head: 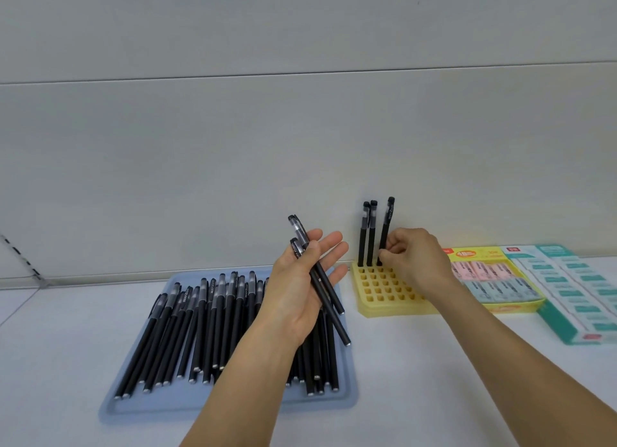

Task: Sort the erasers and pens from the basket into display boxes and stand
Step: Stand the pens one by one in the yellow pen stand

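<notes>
While the right hand [414, 256] pinches a black pen [387, 229] near its lower end, the pen stands almost upright, a little tilted, at the back row of the yellow stand [384, 293] in the middle right of the frame. Two other pens [367, 233] stand already in holes just to the left of it. The left hand [300, 279], in the centre of the frame, lies palm up with fingers nearly straight, and its thumb presses two spare pens [320, 273] against the palm. Many more pens lie in the blue tray [233, 406] in the lower left. The yellow box of erasers [494, 279] and the green box [574, 289] sit at the right edge, filled.

It cannot be told whether the tip is already inside a hole, because the fingers hide it. If the tilt stays, the tip may catch on the edge between holes, and pushing could shift the light stand or knock the neighbouring pens. The left grip looks loose, so the spare pens could slide out and roll on the table.
</notes>
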